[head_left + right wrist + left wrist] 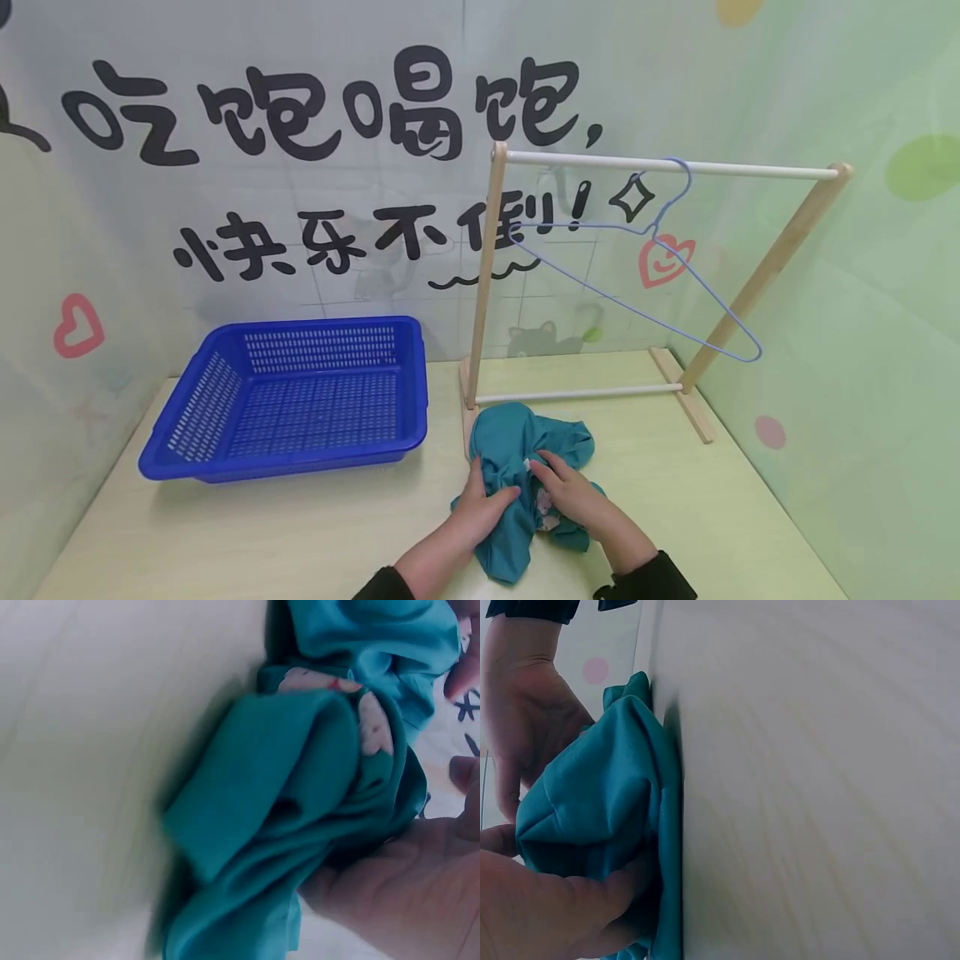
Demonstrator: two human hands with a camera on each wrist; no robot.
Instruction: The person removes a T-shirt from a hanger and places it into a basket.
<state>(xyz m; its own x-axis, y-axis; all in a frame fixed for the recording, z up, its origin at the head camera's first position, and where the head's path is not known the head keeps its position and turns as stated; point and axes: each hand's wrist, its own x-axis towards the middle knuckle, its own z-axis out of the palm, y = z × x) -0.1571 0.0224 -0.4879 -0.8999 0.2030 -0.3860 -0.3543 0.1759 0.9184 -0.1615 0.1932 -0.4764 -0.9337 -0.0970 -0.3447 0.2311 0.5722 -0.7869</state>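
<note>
A crumpled teal garment (504, 437) lies bunched on the table, with a small white tag (527, 465) and a pale printed patch (545, 504) showing among its folds. On its left side, my left hand (474, 512) grips the cloth, thumb on top. In the left wrist view, fingers of the left hand (547, 907) reach into the folds and are partly hidden. My right hand (577, 500) holds the garment's right side close to the tag. From the right wrist, the right hand (405, 877) appears with its fingertips covered by loose teal fabric (247, 765).
To the left stands a blue plastic basket (281, 467) with nothing in it. Behind the garment is a wooden rack (487, 275) with white bars; a blue wire hanger (622, 304) hangs from its top bar. Printed walls (862, 333) enclose the table (285, 533).
</note>
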